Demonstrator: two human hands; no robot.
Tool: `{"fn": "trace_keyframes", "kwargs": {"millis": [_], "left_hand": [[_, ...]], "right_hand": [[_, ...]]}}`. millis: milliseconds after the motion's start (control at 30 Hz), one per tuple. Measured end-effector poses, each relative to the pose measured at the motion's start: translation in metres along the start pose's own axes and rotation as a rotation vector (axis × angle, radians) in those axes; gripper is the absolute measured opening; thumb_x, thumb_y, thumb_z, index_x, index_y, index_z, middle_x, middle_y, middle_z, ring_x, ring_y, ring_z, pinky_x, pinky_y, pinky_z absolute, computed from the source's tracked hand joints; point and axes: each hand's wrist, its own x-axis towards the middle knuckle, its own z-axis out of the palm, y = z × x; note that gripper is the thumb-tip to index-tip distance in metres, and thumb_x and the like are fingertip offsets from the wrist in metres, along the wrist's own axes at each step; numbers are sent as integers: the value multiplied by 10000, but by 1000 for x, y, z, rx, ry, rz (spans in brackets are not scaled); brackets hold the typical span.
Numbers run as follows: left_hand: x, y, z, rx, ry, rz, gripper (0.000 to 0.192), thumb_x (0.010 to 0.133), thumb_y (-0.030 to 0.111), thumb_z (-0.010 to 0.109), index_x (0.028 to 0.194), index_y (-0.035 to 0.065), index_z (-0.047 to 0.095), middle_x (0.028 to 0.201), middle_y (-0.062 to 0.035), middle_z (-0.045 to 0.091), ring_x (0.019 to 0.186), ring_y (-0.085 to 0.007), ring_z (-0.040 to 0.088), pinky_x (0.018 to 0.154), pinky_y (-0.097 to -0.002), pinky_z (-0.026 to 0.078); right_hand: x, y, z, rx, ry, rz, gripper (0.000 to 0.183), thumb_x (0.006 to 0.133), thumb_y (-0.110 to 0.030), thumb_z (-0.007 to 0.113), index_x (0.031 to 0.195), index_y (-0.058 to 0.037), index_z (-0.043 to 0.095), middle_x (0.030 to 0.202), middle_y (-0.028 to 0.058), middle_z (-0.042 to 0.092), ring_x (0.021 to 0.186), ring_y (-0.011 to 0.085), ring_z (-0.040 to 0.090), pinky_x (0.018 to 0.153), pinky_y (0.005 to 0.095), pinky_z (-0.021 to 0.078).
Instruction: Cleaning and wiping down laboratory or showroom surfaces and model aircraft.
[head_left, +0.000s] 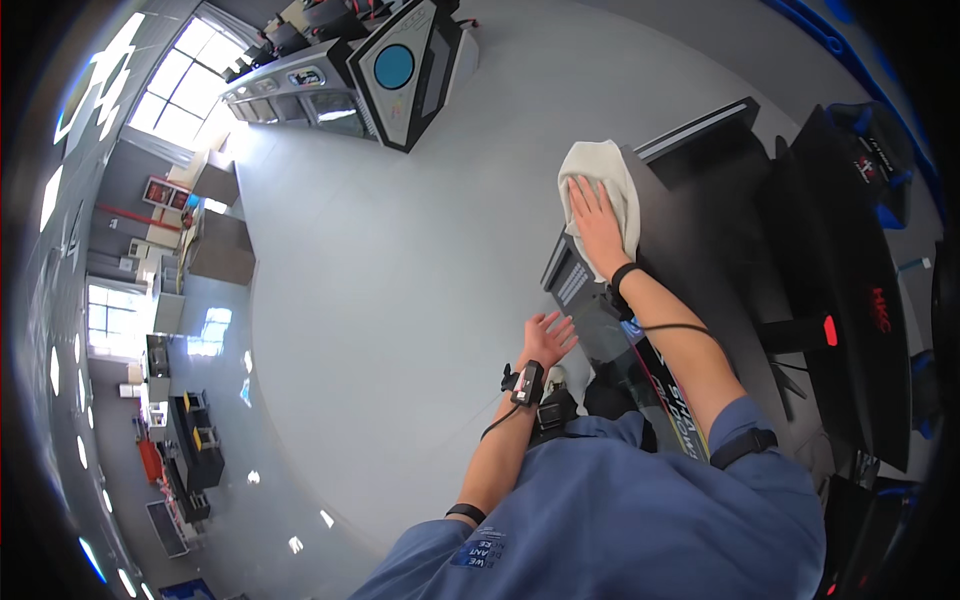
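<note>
A cream cloth (628, 187) is spread over the left edge of a dark desk top (686, 217). My right hand (598, 225) lies flat on the cloth, fingers extended, pressing it against the surface. The cloth's lower end hangs near the wrist. My left hand (550, 341) hangs in the air beside the desk's side panel, palm partly up, fingers apart, with nothing in it. Both wrists wear black straps, and a small device with a cable (527, 384) is fixed on the left one.
Large black monitors (840, 300) stand along the right of the desk. Beyond them is a black and blue gaming chair (874, 161). Another angular desk (397, 71) with a blue disc stands at the top. Cabinets (223, 244) line the far left.
</note>
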Motion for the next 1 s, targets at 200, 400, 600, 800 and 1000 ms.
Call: {"fn": "trace_keyframes", "kwargs": {"millis": [200, 400, 600, 800, 1000], "left_hand": [[-14, -1, -54, -62, 57, 70, 474, 935, 309, 344, 1330, 64, 436, 1352, -183, 458, 1243, -317, 440, 1031, -509, 331], [-12, -7, -79, -168, 66, 55, 466, 929, 296, 344, 1333, 82, 436, 1339, -158, 476, 1226, -280, 449, 1025, -504, 330], [-7, -16, -47, -104, -36, -16, 451, 922, 304, 364, 1303, 81, 456, 1322, -155, 490, 1208, -276, 463, 1029, -501, 328], [6, -30, -34, 0, -107, -97, 434, 914, 299, 372, 1279, 86, 470, 1302, -151, 498, 1198, -275, 461, 1009, -495, 348], [16, -46, -42, 36, -122, -192, 447, 908, 308, 380, 1289, 88, 464, 1322, -155, 477, 1224, -276, 437, 1016, -492, 337]], "right_hand": [[-21, -42, 16, -849, -308, -591, 674, 885, -358, 488, 1471, -105, 271, 1521, 74, 253, 1409, 328, 181, 1141, 546, 79], [-68, -98, 65, -876, -449, -701, 678, 922, -445, 418, 1493, -146, 206, 1530, 64, 219, 1423, 259, 141, 1153, 479, 90], [-112, -94, 97, -1040, -445, -616, 727, 934, -511, 404, 1504, -163, 117, 1531, 49, 235, 1392, 261, 244, 1140, 486, 158], [-173, -47, 20, 67, -359, -191, 539, 931, -79, 385, 1458, -98, 271, 1484, 57, 322, 1373, 219, 285, 1143, 315, 176], [-275, -15, -42, 920, -283, 185, 682, 826, 55, 394, 1473, -105, 248, 1544, 44, 213, 1410, 214, 230, 1056, 245, 333]]}}
